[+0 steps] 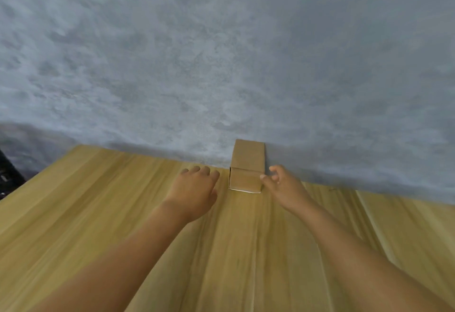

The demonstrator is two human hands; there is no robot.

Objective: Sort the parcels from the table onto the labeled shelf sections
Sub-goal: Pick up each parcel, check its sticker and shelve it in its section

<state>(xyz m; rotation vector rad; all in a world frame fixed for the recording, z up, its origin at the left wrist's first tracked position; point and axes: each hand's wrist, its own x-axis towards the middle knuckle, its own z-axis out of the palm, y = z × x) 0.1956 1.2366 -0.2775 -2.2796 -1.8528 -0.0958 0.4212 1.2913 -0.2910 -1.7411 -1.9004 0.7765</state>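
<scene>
Reaching over the desk point(123, 213), the left hand point(194, 188) hovers relaxed and empty just left of the box point(247, 166), while the right hand point(283, 186) touches its right edge with thumb and fingers spread. Standing at the desk's far edge by the wall point(221, 53), this small cardboard box looks light and stiff; clasp its two sides.

One head-worn view, looking forward and down

The wide-angle camera sits above the wooden table point(73, 213) and faces its far edge, where a grey floor point(221, 53) fills the upper frame (lines bow slightly at the borders). Both forearms enter from the bottom, close to the lens; no second view overlaps.
</scene>
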